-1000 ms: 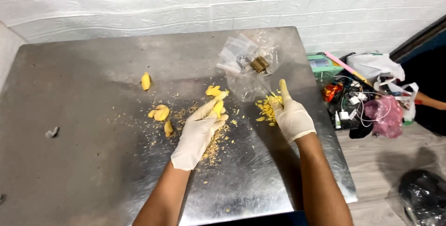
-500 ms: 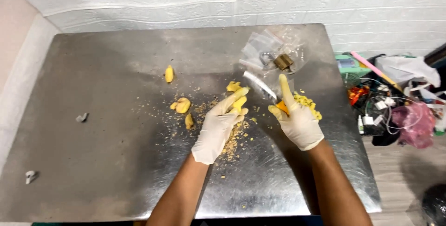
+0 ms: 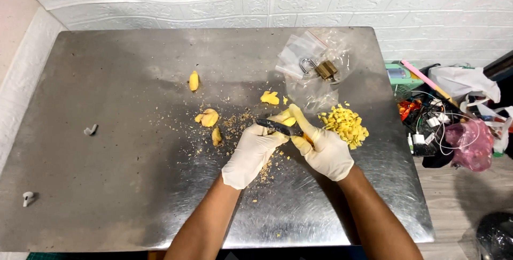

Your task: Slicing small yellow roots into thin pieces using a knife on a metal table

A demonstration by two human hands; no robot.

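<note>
Seen from the head camera, a dark knife (image 3: pixel 278 127) is gripped in the left hand (image 3: pixel 251 153), which is closed around it and wears a white glove. A small yellow piece (image 3: pixel 288 121) is pinched by the gloved right hand (image 3: pixel 326 150), just over the metal table (image 3: pixel 107 185). The knife blade lies across the top of that piece, touching it. Half a second ago the blade was tipped up and shone by the bag; now it is laid flat between the two hands, and the hands have been brought closer together.

A heap of cut yellow bits (image 3: pixel 344 125) is seen just right of the hands. Bigger yellow chunks (image 3: pixel 207 117) are left on the table to the left. A padlock (image 3: pixel 323 69) rests on a clear plastic bag (image 3: pixel 304 57) farther back.
</note>
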